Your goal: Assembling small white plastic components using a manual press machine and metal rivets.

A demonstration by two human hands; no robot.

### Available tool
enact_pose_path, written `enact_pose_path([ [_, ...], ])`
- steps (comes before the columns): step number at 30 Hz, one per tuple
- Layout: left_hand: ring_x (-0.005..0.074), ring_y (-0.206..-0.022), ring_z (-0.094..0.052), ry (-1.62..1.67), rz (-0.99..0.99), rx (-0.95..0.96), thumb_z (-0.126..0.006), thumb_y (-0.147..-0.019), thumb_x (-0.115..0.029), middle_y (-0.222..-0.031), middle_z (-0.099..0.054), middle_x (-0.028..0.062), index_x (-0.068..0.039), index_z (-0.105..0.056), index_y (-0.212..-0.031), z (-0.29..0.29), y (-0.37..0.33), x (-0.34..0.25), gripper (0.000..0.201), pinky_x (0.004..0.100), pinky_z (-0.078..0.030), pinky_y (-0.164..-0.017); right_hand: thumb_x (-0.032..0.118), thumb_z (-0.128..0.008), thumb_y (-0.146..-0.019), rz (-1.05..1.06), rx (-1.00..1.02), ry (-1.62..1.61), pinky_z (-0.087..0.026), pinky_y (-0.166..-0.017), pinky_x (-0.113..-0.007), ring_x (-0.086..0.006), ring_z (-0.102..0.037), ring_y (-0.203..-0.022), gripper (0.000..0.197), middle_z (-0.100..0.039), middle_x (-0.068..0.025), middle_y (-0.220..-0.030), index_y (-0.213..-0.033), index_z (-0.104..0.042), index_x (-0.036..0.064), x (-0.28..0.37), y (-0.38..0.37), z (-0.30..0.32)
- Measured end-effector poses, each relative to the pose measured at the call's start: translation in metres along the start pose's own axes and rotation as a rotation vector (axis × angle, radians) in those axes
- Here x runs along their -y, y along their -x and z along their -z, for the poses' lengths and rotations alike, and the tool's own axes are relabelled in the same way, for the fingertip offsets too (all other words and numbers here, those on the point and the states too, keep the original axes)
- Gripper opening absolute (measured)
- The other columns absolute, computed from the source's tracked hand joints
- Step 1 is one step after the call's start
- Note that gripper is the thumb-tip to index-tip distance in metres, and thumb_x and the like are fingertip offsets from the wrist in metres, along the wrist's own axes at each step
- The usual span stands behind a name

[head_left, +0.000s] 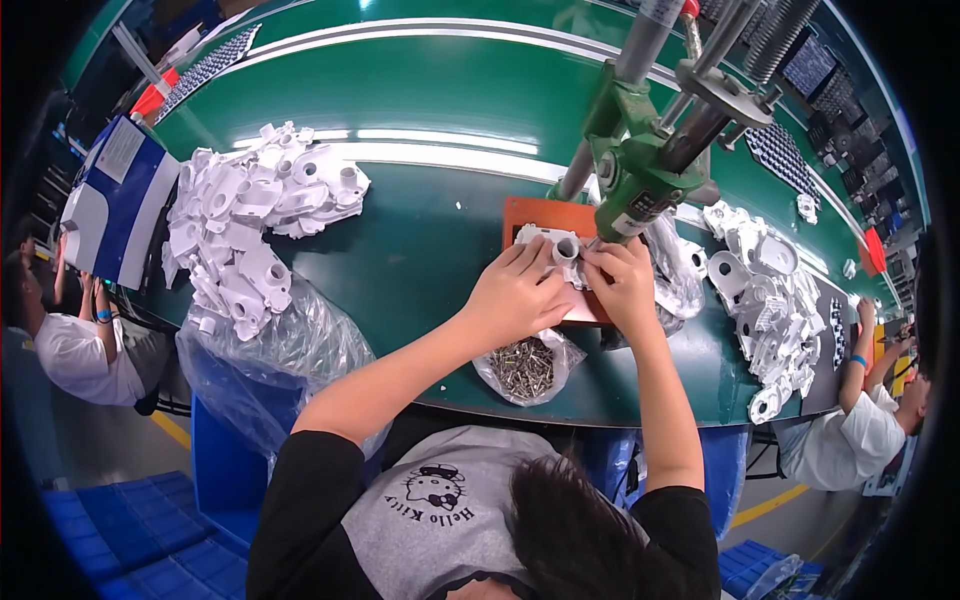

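A white moulded plastic part (565, 247) with a round tube sits on the orange base plate (522, 212) of a green bench press (640, 175). My left hand (518, 290) grips the part from its left side, thumb toward the front. On the other side, directly below the press head, my right hand (622, 283) has its fingers pinched together at the part's right edge. Whatever is between those fingertips is too small and hidden to make out. Just in front of the plate lies an open clear bag of small metal pins (522, 370), close to my left wrist.
A large heap of white plastic parts (240, 195) lies at left, beside a clear plastic bag (290, 345). More white parts (770, 300) are piled at right. A blue-and-white box (122, 200) stands far left. Other people sit at both sides. Blue crates (140, 530) are below.
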State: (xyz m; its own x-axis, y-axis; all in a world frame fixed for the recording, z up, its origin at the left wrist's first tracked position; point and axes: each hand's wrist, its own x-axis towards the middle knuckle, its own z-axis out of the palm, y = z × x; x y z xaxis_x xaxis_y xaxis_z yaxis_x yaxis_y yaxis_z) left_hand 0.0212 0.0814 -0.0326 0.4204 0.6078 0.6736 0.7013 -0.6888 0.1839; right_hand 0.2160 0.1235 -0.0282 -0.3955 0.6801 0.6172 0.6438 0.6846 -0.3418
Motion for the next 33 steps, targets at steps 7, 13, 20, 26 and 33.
enact_pose_path([
  [7,0.0317,-0.099,-0.062,0.026,0.057,-0.095,-0.062,-0.071,-0.011,-0.102,-0.064,0.0205,-0.002,-0.063,-0.085,-0.005,0.000,0.004,0.017,0.0420,-0.048,-0.087,0.013,-0.062,-0.077,0.029,0.164,0.156,-0.039,-0.084,-0.041,-0.0316,-0.049,-0.097,0.025,-0.056,-0.0114,-0.102,-0.099,-0.064,0.0032,0.024,0.001,0.014],
  [13,0.0303,-0.100,-0.061,0.067,0.102,-0.114,-0.061,-0.072,-0.010,-0.103,-0.064,0.0168,-0.002,-0.063,-0.085,-0.012,0.005,0.005,0.015,0.0420,-0.047,-0.090,0.016,-0.061,-0.081,-0.012,0.224,0.262,-0.035,-0.093,-0.043,-0.0336,-0.046,-0.107,0.029,-0.053,-0.0133,-0.112,-0.109,-0.064,0.0070,0.036,0.007,0.017],
  [20,0.0298,-0.101,-0.061,0.091,0.117,-0.145,-0.060,-0.072,-0.010,-0.102,-0.065,0.0153,-0.002,-0.062,-0.083,-0.013,0.007,0.003,0.013,0.0417,-0.046,-0.090,0.010,-0.055,-0.085,-0.356,0.189,-0.326,-0.037,-0.093,-0.033,-0.0266,-0.050,-0.102,0.023,-0.053,-0.0135,-0.111,-0.106,-0.059,0.0013,0.016,0.009,0.021],
  [26,0.0304,-0.100,-0.061,0.070,0.118,-0.152,-0.059,-0.071,-0.010,-0.100,-0.064,0.0175,-0.001,-0.061,-0.081,-0.014,0.011,0.005,0.014,0.0411,-0.045,-0.091,0.005,-0.067,-0.067,-0.057,0.205,-0.103,-0.038,-0.074,-0.032,-0.0238,-0.051,-0.081,0.014,-0.053,-0.0078,-0.084,-0.080,-0.062,0.0054,0.076,0.045,0.040],
  [33,0.0297,-0.102,-0.060,0.086,0.139,-0.143,-0.058,-0.072,-0.010,-0.105,-0.064,0.0164,-0.002,-0.061,-0.082,-0.014,0.011,0.003,0.013,0.0420,-0.045,-0.092,0.004,-0.072,-0.058,0.054,0.396,-0.071,-0.038,-0.071,-0.037,-0.0249,-0.050,-0.081,0.024,-0.051,-0.0054,-0.082,-0.080,-0.062,0.0073,0.113,0.079,0.013],
])
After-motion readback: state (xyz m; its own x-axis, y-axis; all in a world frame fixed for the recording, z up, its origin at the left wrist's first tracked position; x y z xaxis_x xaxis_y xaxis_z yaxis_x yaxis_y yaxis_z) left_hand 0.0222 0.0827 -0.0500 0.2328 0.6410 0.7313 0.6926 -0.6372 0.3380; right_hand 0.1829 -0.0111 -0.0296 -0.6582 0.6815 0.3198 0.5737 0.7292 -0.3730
